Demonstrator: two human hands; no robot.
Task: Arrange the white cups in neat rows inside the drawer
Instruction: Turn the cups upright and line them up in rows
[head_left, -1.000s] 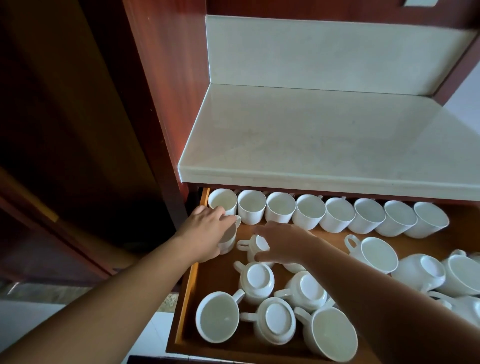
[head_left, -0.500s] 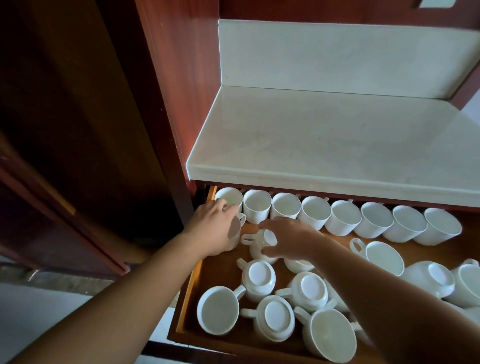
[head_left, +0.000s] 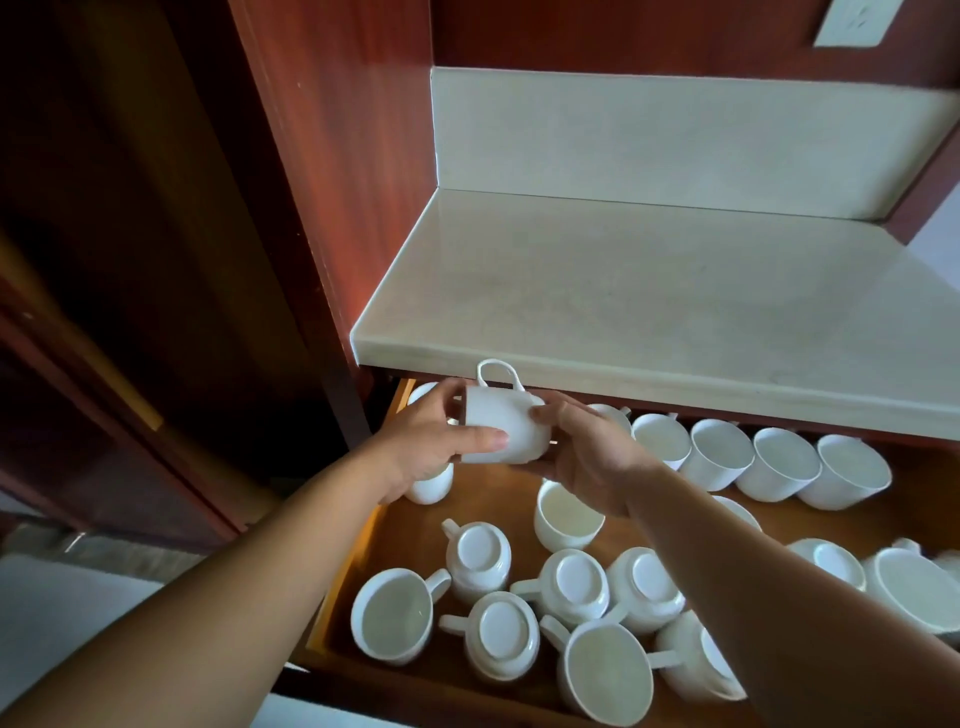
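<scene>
Cup (head_left: 503, 427) lies sideways between left hand (head_left: 427, 442) and right hand (head_left: 589, 460) above drawer (head_left: 826, 522).

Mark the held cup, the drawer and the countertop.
held cup (head_left: 504, 415): head view, on its side wall.
drawer (head_left: 491, 496): head view, on bare floor below the held cup.
countertop (head_left: 649, 291): head view, on the middle of its top surface.

Left hand (head_left: 423, 441): bare; the thumb nail (head_left: 500, 439) is short and plain.
Left arm (head_left: 234, 597): bare and smooth, from the wrist down to the bottom edge.
Right hand (head_left: 592, 457): bare.
Right arm (head_left: 779, 597): bare and smooth, from the wrist down to the right edge; it looks widest close to the camera.
</scene>
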